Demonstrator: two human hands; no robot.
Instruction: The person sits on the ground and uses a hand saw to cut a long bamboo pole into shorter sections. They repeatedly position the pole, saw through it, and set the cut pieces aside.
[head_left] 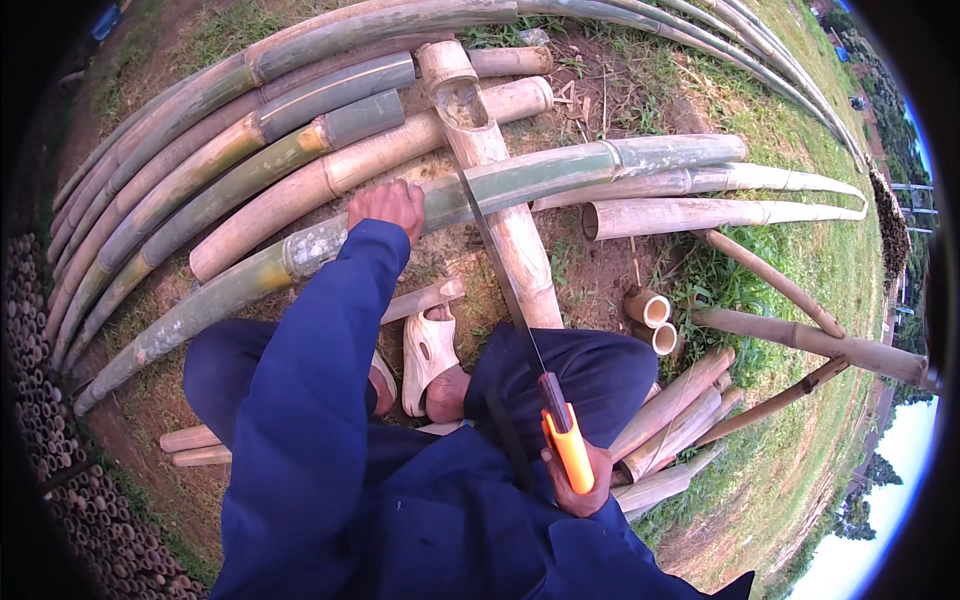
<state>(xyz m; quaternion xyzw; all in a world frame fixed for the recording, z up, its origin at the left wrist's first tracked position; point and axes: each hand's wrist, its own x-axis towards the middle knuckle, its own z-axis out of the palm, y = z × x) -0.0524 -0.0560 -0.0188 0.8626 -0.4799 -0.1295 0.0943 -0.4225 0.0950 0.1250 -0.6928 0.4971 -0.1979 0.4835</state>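
Observation:
A long green bamboo pole [540,175] lies across in front of me, resting over a thick pale bamboo piece [520,250] with an opening cut in its upper side. My left hand [388,208] is closed over the pole, left of that support. Down by my right knee, my right hand [582,480] grips the orange handle of a handsaw [505,285]. The saw's long dark blade slants up and away from me, its far part against the pole just right of my left hand. Whether the teeth have entered the bamboo I cannot tell.
Several bamboo poles [285,110] lie side by side at the far left. More poles [690,215] lie at right, near two short bamboo tubes [650,308]. Split pieces [670,420] are piled beside my right knee. Stacked cut tubes [90,510] fill the left edge.

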